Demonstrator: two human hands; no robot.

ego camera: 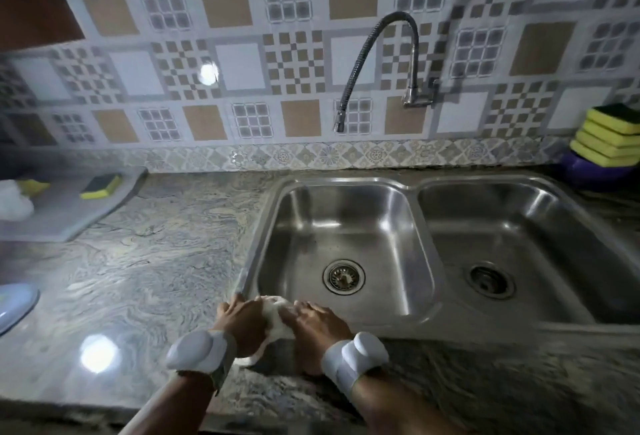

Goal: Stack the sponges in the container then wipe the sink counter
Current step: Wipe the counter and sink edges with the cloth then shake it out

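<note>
While four sponges (611,136) sit stacked in the bowl (588,171), one sponge (100,186) lies apart; left hand (242,318) and right hand (317,325) press a cloth (275,320) at the sink (398,325) rim, wiping apparently begun.

- Sponges (611,135): yellow with dark green tops, in a purple container (588,171) at the counter's far right corner.
- Counter (145,261): grey swirled marble.
- Cloth (275,318): white.
- Sink (346,226): silver steel.

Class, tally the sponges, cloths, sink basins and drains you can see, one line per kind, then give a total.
Sponges: 6, with 5 stacked in the purple container and 1 on the grey board
White cloth: 1
Sink basins: 2
Drains: 2
Total: 11
</note>
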